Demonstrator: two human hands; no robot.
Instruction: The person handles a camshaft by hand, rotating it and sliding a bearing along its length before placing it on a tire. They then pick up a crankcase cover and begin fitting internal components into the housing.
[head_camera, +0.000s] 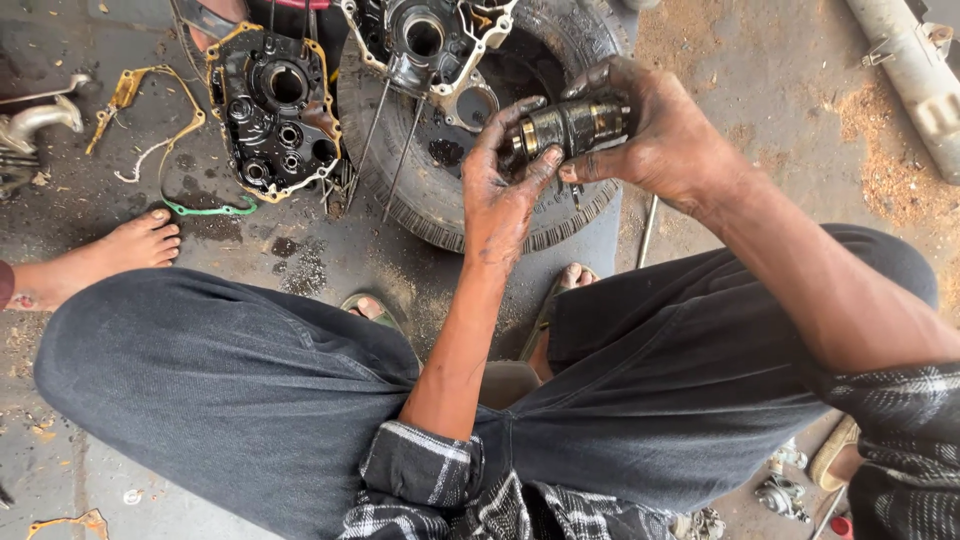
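The concrete floor (790, 110), stained with oil and strewn with sawdust, fills the view. On it lies a black rubber tyre (560, 215) on its side, carrying an engine crankcase half (435, 45) with two long studs sticking out toward the person. Just to the left of the tyre leans a second crankcase half (272, 110), black inside with bearing seats and a pale rim. A grey exhaust pipe (915, 70) runs along the upper right corner. Left of the second case, a torn yellowish gasket (135, 100) and a green gasket strip (210, 208) lie on the floor, and another person's bare foot (135, 245) rests near them. Above the tyre's near edge the right hand (655, 135) is wrapped around a greasy gear cluster shaft (570, 125), gripping it from the right end. The left hand (500, 195) is spread upward, its fingertips touching the shaft's left end and underside
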